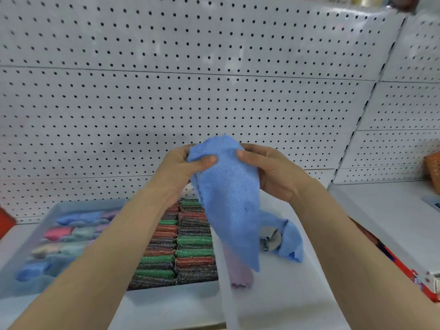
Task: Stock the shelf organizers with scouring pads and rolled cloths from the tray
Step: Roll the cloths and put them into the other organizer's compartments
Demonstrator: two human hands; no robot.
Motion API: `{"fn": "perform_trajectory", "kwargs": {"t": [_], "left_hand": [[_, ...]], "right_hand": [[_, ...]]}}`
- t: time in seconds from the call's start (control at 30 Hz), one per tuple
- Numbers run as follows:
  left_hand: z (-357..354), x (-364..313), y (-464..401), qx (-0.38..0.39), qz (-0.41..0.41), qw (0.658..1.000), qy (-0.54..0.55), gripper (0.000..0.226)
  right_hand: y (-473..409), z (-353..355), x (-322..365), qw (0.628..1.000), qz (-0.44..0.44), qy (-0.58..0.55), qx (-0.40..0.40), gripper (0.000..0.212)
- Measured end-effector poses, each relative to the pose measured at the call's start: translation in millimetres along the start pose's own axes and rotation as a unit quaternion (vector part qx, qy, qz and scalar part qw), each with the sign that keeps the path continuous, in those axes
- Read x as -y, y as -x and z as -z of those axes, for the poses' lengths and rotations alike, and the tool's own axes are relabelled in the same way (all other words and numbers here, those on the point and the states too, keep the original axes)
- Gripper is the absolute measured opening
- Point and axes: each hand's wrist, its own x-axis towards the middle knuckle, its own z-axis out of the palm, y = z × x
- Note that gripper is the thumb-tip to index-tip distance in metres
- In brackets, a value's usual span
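Both hands [228,170] grip a blue cloth [228,201].

You had open air above the scouring pads [188,246] and the rolled cloths [71,236]. The pegboard wall [214,91] closed off the back. The hanging blue cloth [228,198] screened the tray [273,294] on your right.

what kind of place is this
Most likely a shop aisle being stocked: white pegboard backing behind the shelf, a bin of packed scouring pads, and an organizer of rolled cloths.
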Motion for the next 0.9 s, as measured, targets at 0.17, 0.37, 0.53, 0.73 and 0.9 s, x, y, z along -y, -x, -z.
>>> {"fn": "perform_trajectory", "kwargs": {"t": [0.17, 0.37, 0.53, 0.73, 0.9], "left_hand": [[26, -23, -4, -0.054, -0.023, 0.997, -0.045, 0.016], [54, -47, -4, -0.099, -0.032, 0.994, -0.024, 0.018], [65, -66, -2, -0.129, -0.058, 0.99, -0.016, 0.011], [77, -81, -2, -0.155, -0.09, 0.984, -0.014, 0.011], [80, -83, -5, -0.166, -0.088, 0.981, -0.044, 0.01]], "right_hand": [[-17, -26, 6, 0.993, -0.047, -0.029, -0.107, 0.031], [-34, -53, 20, 0.988, -0.002, -0.117, -0.103, 0.029], [-45, -69, 29, 0.985, 0.005, -0.132, -0.114, 0.022], [-50, -76, 36, 0.985, 0.079, -0.119, -0.097, 0.005], [-57, -78, 37, 0.985, 0.096, -0.09, -0.11, 0.013]]}}
